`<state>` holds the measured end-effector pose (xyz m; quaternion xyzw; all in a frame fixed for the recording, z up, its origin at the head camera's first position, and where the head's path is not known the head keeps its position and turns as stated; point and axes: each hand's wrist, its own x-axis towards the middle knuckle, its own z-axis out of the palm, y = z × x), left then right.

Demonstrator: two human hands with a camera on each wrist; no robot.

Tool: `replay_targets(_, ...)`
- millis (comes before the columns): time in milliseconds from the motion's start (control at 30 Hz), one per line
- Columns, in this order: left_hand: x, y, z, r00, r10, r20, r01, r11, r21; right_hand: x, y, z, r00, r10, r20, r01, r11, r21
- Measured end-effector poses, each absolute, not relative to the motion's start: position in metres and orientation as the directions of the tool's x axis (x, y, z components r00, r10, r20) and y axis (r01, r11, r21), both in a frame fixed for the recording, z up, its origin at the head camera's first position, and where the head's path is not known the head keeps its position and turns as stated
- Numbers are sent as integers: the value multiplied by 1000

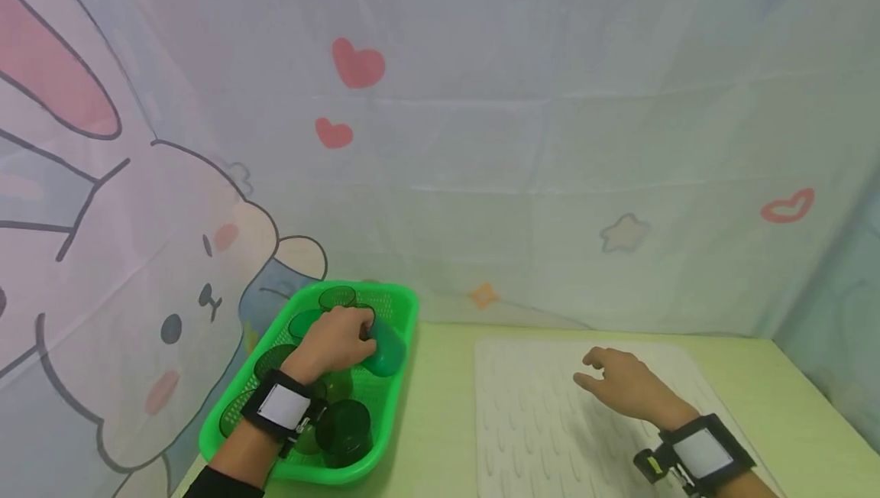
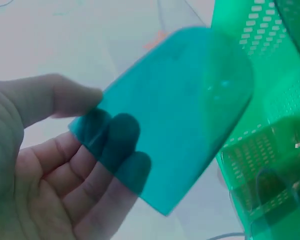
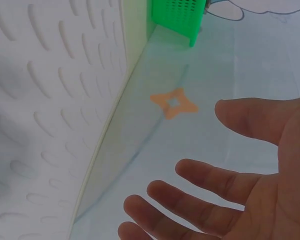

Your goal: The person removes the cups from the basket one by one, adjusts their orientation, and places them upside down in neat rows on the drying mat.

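My left hand [image 1: 333,341] pinches a teal see-through cup [image 1: 387,351] at its open rim, over the right side of a green plastic basket [image 1: 411,315]. In the left wrist view the thumb lies outside the cup [image 2: 185,100], while several fingertips show through its wall. The cup tilts, its rounded bottom pointing away from the palm. Other tinted cups lie in the basket, among them a dark green cup [image 1: 345,432] near the front. My right hand [image 1: 632,387] hovers above a white textured mat [image 1: 509,399], fingers spread and holding nothing.
The basket stands on the left of a pale green table [image 1: 440,422], with the mat to its right. Behind them hangs a printed cloth [image 1: 481,177] with hearts, stars and a rabbit. Each wrist wears a strapped camera.
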<state>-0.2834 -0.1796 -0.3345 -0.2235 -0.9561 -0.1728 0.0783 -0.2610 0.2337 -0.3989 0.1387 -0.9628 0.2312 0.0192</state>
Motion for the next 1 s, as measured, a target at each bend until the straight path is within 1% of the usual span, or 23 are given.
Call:
replay_targets(167, -281, -176, -341, -888, 353, 295, 446, 818, 363, -257, 230, -396, -963, -257, 77, -259, 812, -524)
replay_targets(333, -278, -172, -343, -874, 334, 352, 468, 771, 432, -254, 227, -395, -965, -252, 74, -251, 801, -544)
replay_targets(433, -274, -165, -343, -874, 332, 355, 474, 743, 472, -252, 227, -395, -967, -244, 76, -245, 801, -546)
replay_targets(667, -266, -143, -351, -857, 335, 392, 505, 694, 513, -252, 226, -393, -971, -229, 67, -228, 804, -549)
replay_targets(800, -263, -130, -360, -853, 334, 401, 516, 650, 557, -252, 223, -391, -975, -217, 55, -209, 797, -566)
replay_targets(1000, -261, -115, -374, -852, 337, 401, 522, 614, 592, -251, 219, -389, -972, -229, 50, -212, 763, -610)
